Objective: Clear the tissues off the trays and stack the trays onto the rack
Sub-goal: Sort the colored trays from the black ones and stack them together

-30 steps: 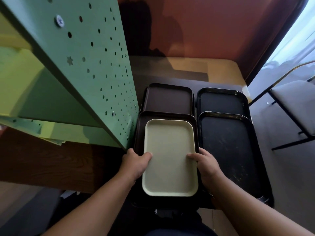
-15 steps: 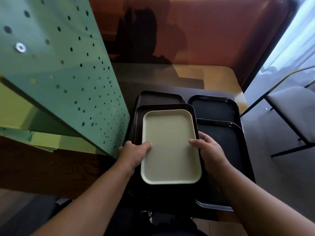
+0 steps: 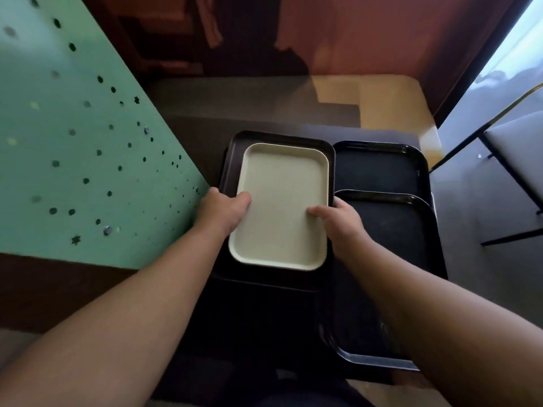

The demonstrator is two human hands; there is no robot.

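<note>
A small cream tray (image 3: 283, 201) lies inside a larger dark brown tray (image 3: 282, 139). My left hand (image 3: 224, 211) grips the left edges of this pair, thumb on the cream tray. My right hand (image 3: 338, 223) grips the right edges, thumb on the cream tray too. The pair sits over another brown tray at the back left, mostly hidden beneath it. Two black trays lie to the right: a far one (image 3: 379, 168) and a near one (image 3: 390, 230) overlapping it. No tissues are in view.
A green perforated rack panel (image 3: 79, 160) stands close on the left, touching distance from my left hand. The trays rest on a dark table (image 3: 264, 113). A grey chair (image 3: 517, 160) with a thin metal frame stands at the right. A reddish wall is behind.
Both hands have carried the cream and brown tray pair away from me, over the back left tray. The view has tilted and moved closer to the rack panel.
</note>
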